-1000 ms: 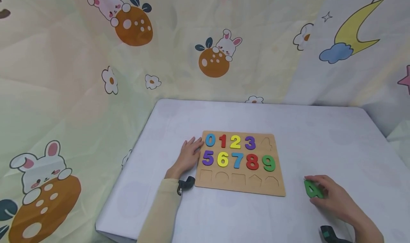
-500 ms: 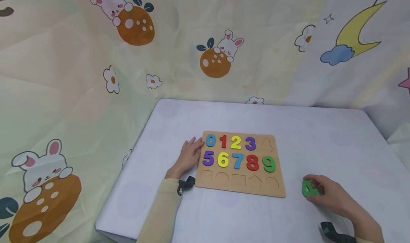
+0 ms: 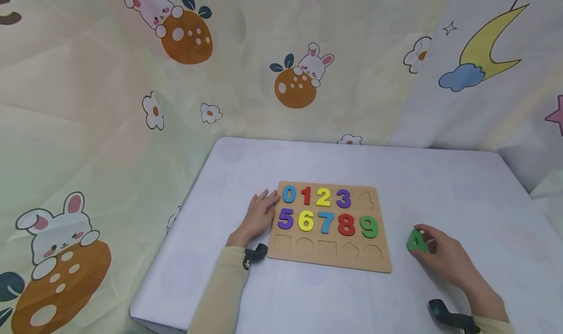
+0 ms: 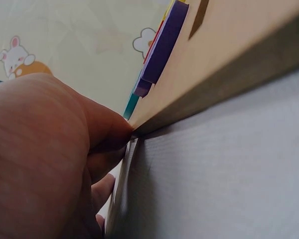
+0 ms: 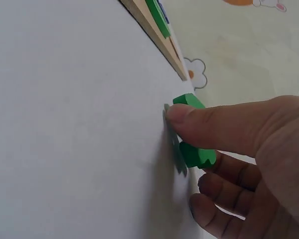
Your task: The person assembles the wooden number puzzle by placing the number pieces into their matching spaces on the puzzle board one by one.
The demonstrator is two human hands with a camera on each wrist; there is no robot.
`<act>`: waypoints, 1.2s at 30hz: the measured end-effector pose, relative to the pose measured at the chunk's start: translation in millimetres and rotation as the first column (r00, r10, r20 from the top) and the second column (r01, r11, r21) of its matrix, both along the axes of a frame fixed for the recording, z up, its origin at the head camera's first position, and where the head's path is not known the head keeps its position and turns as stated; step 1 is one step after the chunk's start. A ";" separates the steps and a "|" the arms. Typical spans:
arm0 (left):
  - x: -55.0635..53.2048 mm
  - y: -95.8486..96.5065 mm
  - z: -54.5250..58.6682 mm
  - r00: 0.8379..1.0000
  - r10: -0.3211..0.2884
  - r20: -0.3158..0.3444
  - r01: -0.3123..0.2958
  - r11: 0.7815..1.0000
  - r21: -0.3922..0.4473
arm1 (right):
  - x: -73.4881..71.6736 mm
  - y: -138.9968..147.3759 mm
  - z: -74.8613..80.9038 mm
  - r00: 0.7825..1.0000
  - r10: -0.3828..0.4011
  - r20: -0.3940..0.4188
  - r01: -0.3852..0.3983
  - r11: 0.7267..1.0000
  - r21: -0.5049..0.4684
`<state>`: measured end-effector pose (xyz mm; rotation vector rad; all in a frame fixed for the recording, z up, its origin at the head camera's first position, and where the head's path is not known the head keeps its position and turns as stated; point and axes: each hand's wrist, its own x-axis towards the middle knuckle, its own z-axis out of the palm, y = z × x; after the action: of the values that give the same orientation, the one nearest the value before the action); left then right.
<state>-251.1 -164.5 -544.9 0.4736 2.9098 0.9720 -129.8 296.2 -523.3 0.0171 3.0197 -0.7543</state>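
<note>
My right hand (image 3: 450, 260) pinches a green number 4 piece (image 3: 412, 242) between thumb and fingers, to the right of the wooden number board (image 3: 325, 261). In the right wrist view the thumb lies across the green piece (image 5: 197, 155), just off the white surface. My left hand (image 3: 257, 214) rests at the board's left edge with its fingers extended; in the left wrist view the thumb touches the board's corner. Colourful numbers fill most of the two upper rows. The recess at the top right, after the purple 3 (image 3: 344, 198), has no piece in it.
Along the board's bottom row run several outlined shape recesses. The board lies flat on a white-covered table (image 3: 184, 275). A cloth backdrop (image 3: 246, 70) printed with rabbits and flowers hangs behind and to the left. Dark wrist mounts sit on both wrists.
Holding the green 4, my right hand has moved left and slightly away from me, closer to the board. The left hand and the board have stayed in place.
</note>
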 end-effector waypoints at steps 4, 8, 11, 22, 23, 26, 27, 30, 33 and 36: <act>0.1 -0.2 -1.1 1.000 -0.001 0.005 0.001 1.000 0.005 | -13.5 -5.3 3.0 1.000 0.000 -0.028 0.000 1.000 -0.015; 0.7 0.5 -2.4 1.000 0.002 0.016 -0.001 1.000 -0.010 | -27.5 -10.2 3.5 0.998 -0.008 -0.067 0.006 0.999 -0.036; 1.0 1.4 -2.9 1.000 0.005 0.016 -0.004 1.000 -0.016 | -37.5 -14.4 3.8 0.995 -0.025 -0.095 0.021 0.999 -0.049; 1.1 2.1 -0.1 1.000 0.015 0.025 -0.014 1.000 -0.011 | -70.1 -33.6 -1.3 0.986 -0.094 -0.135 0.076 0.989 -0.130; 1.1 2.0 0.1 1.000 0.015 0.024 -0.014 1.000 -0.010 | -72.8 -35.6 -1.3 0.987 -0.094 -0.128 0.076 0.988 -0.138; 0.9 1.8 0.2 1.000 0.015 0.021 -0.015 1.000 -0.005 | -79.6 -40.9 -1.2 0.992 -0.086 -0.087 0.072 0.986 -0.148; 1.0 1.8 0.6 1.000 0.015 0.021 -0.015 1.000 -0.004 | -81.8 -42.1 -2.0 0.994 -0.082 -0.076 0.070 0.986 -0.149; 0.9 2.0 0.8 0.999 0.017 0.028 -0.017 1.000 -0.008 | -87.0 -44.8 -5.1 0.996 -0.067 -0.065 0.058 0.988 -0.142; 0.7 1.9 0.6 0.999 0.019 0.029 -0.018 1.000 -0.010 | -91.6 -48.5 -7.8 0.996 -0.063 -0.069 0.053 0.988 -0.142; 0.4 1.4 -0.5 0.999 0.022 0.030 -0.022 1.000 -0.013 | -95.2 -53.4 -7.9 0.997 -0.056 -0.062 0.046 0.988 -0.149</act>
<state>-250.7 -163.1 -545.4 0.4236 2.8985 0.9546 -225.0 242.8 -531.2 0.0677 3.0263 -1.0009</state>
